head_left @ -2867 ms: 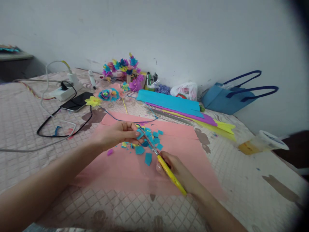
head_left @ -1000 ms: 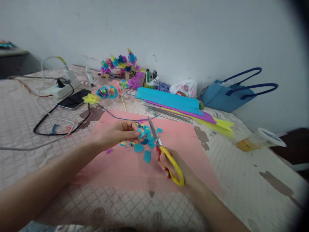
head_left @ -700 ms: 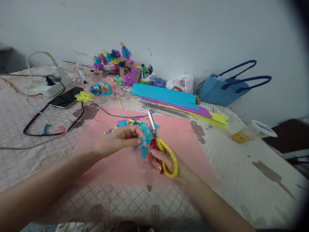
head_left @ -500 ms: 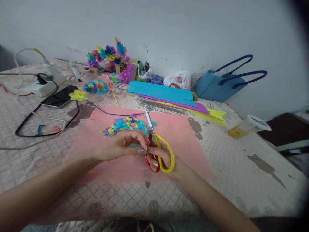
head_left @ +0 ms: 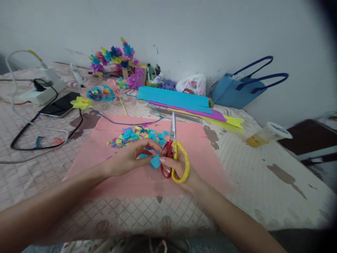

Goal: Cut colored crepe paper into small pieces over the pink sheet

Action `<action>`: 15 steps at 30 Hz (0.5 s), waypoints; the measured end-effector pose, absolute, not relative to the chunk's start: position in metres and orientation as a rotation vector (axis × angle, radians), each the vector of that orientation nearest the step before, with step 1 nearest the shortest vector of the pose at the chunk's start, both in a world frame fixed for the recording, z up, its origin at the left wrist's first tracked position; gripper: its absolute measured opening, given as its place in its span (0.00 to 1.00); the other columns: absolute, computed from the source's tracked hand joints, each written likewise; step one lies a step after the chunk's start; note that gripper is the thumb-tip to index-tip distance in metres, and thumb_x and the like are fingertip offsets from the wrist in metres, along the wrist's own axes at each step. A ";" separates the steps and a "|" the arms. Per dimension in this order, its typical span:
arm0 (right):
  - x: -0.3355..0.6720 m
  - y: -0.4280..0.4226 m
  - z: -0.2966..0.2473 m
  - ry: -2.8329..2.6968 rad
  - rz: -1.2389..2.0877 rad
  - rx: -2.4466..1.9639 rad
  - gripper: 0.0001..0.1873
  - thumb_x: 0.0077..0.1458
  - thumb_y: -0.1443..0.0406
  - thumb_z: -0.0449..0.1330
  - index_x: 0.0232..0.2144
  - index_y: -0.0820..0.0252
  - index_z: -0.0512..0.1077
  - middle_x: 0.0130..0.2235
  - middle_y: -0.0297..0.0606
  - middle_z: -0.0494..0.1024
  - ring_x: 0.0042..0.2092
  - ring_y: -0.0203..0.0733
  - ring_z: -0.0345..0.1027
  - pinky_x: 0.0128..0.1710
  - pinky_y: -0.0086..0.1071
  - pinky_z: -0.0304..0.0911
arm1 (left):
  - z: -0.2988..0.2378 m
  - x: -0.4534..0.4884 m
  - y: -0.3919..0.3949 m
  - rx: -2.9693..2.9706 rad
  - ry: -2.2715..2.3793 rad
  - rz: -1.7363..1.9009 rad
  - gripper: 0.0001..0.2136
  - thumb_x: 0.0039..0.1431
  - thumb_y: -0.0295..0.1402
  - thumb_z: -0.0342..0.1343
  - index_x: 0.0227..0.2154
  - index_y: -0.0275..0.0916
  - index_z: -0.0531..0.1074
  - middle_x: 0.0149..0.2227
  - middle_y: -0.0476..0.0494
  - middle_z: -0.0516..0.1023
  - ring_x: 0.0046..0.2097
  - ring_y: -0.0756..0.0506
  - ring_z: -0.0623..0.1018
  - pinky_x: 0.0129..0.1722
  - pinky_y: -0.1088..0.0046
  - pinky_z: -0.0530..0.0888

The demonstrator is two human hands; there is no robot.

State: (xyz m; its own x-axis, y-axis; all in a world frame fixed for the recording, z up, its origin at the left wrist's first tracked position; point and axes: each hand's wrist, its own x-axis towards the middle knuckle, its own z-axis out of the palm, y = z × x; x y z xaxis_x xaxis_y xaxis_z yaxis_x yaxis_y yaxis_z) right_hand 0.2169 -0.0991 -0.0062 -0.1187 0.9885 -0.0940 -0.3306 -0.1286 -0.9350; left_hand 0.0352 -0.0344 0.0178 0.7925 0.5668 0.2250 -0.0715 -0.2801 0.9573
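Observation:
My right hand [head_left: 181,168] grips a pair of scissors [head_left: 173,133] with one red and one yellow handle loop, blades closed and pointing away from me. Its thumb touches a small square of blue paper [head_left: 155,162] between my two hands. My left hand [head_left: 131,154] is beside that square, its curved index finger and thumb apart around it; whether the thumb touches it is hard to see. Behind my left hand lies a pile of cut paper bits [head_left: 131,136] in blue, yellow and purple. Everything here is above or on a pink paper sheet [head_left: 110,186].
Blue paper strips [head_left: 173,98] lie at the back, with purple and yellow ones. Paper flowers [head_left: 101,93], a phone [head_left: 60,104] and a power strip [head_left: 39,94] with cables are on the left. A plastic cup [head_left: 268,135] and blue bag [head_left: 237,91] are on the right.
The scissors have turned more upright and their blades have swung right. The blue paper square now shows between the hands, and my left finger and thumb are farther apart.

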 end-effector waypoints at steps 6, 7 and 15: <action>0.219 -0.100 -0.008 -0.931 1.270 -1.160 0.13 0.46 0.63 0.66 0.30 0.57 0.64 0.23 0.23 0.68 0.17 0.27 0.59 0.15 0.23 0.57 | 0.011 0.037 -0.041 1.887 0.478 0.696 0.12 0.59 0.23 0.52 0.45 0.41 0.64 0.42 0.45 0.72 0.43 0.46 0.75 0.42 0.67 0.73; 0.219 -0.100 -0.008 -0.927 1.269 -1.166 0.13 0.46 0.63 0.66 0.30 0.57 0.64 0.23 0.23 0.68 0.17 0.27 0.59 0.15 0.23 0.57 | 0.011 0.037 -0.043 1.946 0.516 0.696 0.12 0.58 0.22 0.52 0.44 0.41 0.65 0.42 0.46 0.73 0.42 0.47 0.75 0.42 0.68 0.73; 0.217 -0.101 -0.010 -0.925 1.282 -1.175 0.14 0.47 0.61 0.66 0.32 0.56 0.65 0.21 0.23 0.68 0.17 0.28 0.59 0.15 0.23 0.56 | 0.014 0.041 -0.049 2.112 0.621 0.787 0.09 0.56 0.19 0.54 0.35 0.39 0.72 0.38 0.48 0.76 0.41 0.48 0.75 0.41 0.72 0.70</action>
State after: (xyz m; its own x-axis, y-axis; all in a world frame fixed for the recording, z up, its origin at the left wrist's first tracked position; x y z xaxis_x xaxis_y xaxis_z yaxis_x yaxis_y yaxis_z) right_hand 0.2175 -0.1014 -0.0098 0.1059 0.9887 -0.1062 -0.2103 -0.0821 -0.9742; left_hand 0.0407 -0.0494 0.0141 0.6886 0.6486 0.3243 0.1638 -0.5748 0.8017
